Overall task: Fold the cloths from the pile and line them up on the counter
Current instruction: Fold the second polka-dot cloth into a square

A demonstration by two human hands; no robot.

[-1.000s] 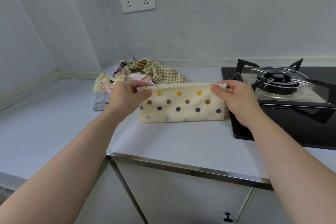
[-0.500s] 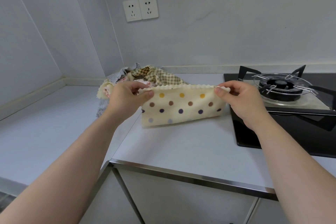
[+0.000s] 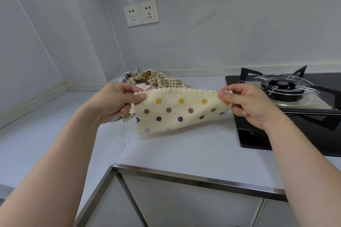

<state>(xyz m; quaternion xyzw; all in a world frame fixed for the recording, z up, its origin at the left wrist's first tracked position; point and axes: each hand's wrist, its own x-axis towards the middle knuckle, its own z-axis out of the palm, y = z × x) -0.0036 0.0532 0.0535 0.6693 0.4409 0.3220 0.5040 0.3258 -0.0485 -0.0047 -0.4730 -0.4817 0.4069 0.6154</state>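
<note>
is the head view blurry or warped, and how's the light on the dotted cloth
Head view: wide-angle warp splays the wall seams; dotted cloth, left hand, right hand look sharp; soft even light, only a faint shadow beneath the cloth.

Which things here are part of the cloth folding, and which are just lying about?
Part of the job: dotted cloth, pinched at its top corners by the left hand and right hand; pile of cloths; counter.
Just there: gas hob; wall sockets.
</note>
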